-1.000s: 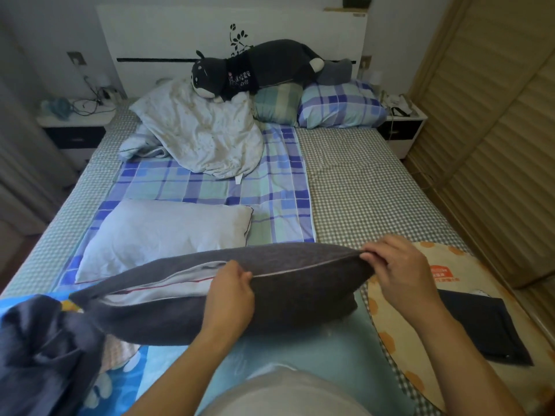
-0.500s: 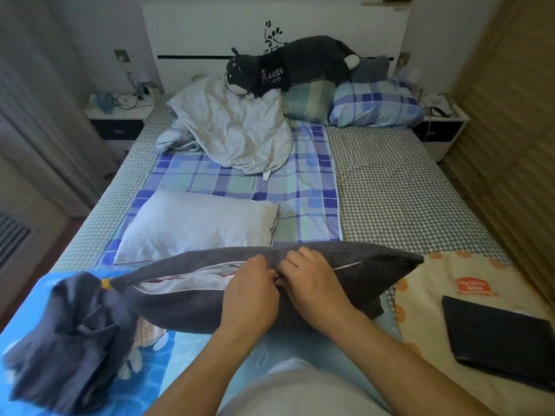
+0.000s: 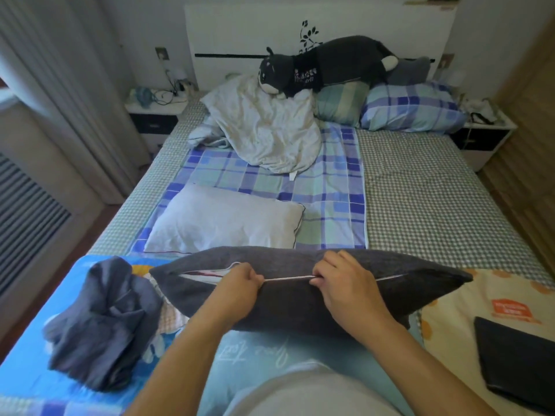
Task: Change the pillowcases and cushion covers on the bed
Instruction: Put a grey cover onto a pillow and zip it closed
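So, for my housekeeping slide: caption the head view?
Both hands, left hand and right hand, pinch the grey cushion along its partly open zip.

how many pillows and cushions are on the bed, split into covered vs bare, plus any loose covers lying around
Covered: 3 – grey cushion being zipped, green plaid pillow, blue plaid pillow
Bare: 2 – white pillow, rumpled white pillow
Loose covers: 2 – crumpled dark blue cover, folded dark cover
Total: 7
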